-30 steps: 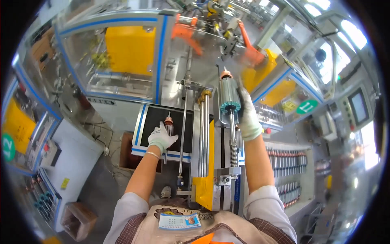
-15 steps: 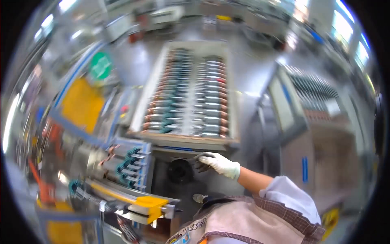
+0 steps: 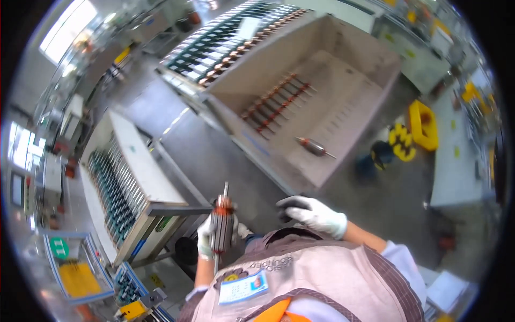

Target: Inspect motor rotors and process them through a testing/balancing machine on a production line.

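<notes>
In front of my body, a motor armature (image 3: 222, 228) with a steel shaft, a slotted core and copper windings stands nearly upright. My left hand (image 3: 205, 237), in a white glove, is closed around it, and the armature covers part of the fingers. To the right, my gloved right hand (image 3: 314, 213) with dark fingertips hangs in the air. Its fingers are loosely bent and apart, with nothing in them. Beyond it stands a deep beige bin (image 3: 316, 172). Inside lie a row of thin armatures (image 3: 276, 104) and a single thicker armature (image 3: 315, 147).
At the left, a white-sided cart (image 3: 146, 155) holds rows of green-and-steel armatures, its dark frame edge close to my left hand. Another full tray of armatures (image 3: 225, 45) stands behind the bin. A yellow plastic piece (image 3: 424, 126) is at the right, beside a grey cabinet (image 3: 461, 172).
My view has swung right, from the armature cart and machine to the beige bin. My left hand has come into view holding an armature. My right hand stays in front of me, holding nothing.
</notes>
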Tool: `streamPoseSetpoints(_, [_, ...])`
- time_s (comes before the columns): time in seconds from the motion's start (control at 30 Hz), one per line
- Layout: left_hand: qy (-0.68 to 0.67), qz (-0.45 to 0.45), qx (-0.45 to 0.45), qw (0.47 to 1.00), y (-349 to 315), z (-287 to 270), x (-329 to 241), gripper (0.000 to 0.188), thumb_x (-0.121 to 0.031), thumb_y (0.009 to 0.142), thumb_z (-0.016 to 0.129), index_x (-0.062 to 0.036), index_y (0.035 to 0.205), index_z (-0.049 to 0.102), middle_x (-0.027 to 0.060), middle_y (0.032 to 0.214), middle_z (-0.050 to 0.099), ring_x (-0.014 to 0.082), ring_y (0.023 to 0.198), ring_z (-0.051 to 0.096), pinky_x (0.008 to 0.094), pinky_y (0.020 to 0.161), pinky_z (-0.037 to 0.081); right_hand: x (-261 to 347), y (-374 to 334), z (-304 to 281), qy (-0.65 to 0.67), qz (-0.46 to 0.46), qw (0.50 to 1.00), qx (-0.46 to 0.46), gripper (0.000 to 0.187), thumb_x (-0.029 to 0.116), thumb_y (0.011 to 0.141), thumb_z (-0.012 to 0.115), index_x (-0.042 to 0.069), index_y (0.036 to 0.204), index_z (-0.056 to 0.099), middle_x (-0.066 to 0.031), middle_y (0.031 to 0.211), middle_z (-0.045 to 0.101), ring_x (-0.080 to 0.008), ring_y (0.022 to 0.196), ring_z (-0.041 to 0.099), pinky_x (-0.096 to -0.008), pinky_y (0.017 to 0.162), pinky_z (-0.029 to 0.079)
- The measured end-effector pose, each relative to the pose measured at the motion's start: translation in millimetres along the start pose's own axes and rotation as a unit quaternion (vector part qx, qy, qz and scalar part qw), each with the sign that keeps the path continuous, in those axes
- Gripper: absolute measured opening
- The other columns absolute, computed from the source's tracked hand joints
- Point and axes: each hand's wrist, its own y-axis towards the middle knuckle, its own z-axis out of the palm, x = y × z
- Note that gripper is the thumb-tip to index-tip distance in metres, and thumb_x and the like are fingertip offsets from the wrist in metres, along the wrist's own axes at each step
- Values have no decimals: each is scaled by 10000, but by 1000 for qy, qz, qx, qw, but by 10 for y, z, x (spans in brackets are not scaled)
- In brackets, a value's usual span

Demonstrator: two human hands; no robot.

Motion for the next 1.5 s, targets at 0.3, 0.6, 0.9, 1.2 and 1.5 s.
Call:
streamPoseSetpoints(0.3, [264, -53, -116, 956, 3665, 1543, 701, 380, -363, 809, 652, -53, 1020, 593, 59, 754, 603, 186, 635, 597, 318, 584, 513, -470, -1712, -1433, 210, -156, 890, -374, 371, 201, 963, 554, -37, 1247, 536, -148, 1054, 659, -221, 967, 640, -349, 891, 505])
streamPoseSetpoints(0.6, [858, -180, -90, 472, 5371, -1263, 2575, 612, -499, 852, 537, -74, 1291, 575, 155, 1239, 620, 316, 1219, 528, 376, 1075, 357, -699, -3037, -3031, 181, -22, 761, -622, 386, 238, 954, 547, -60, 1198, 549, -192, 1014, 657, -269, 914, 657, -387, 850, 531])
streamPoseSetpoints(0.9, [804, -298, -82, 508, 4983, -409, 2037, 364, -316, 902, 503, -91, 1168, 611, 160, 947, 651, 298, 903, 608, 403, 807, 480, -648, -3635, -4992, 222, 138, 785, -561, 393, 262, 977, 545, -62, 1199, 542, -154, 1035, 652, -219, 880, 644, -343, 814, 525])
streamPoseSetpoints(1.2, [590, 119, -186, 777, 6964, 4367, 3170, 453, -326, 989, 485, -11, 1313, 512, 135, 1173, 612, 231, 1041, 598, 329, 905, 467, -966, -4226, -8268, 152, 127, 875, -442, 368, 261, 977, 529, -50, 1168, 580, -137, 1027, 668, -182, 909, 639, -304, 840, 509])
streamPoseSetpoints(1.5, [829, 131, -285, 463, 7798, 5484, 3936, 433, -289, 974, 514, -12, 1305, 532, 219, 1173, 624, 329, 1067, 618, 364, 941, 464, -158, -4522, -10537, 8, 42, 891, -451, 379, 293, 956, 542, -26, 1155, 593, -156, 1038, 671, -212, 953, 636, -347, 873, 497])
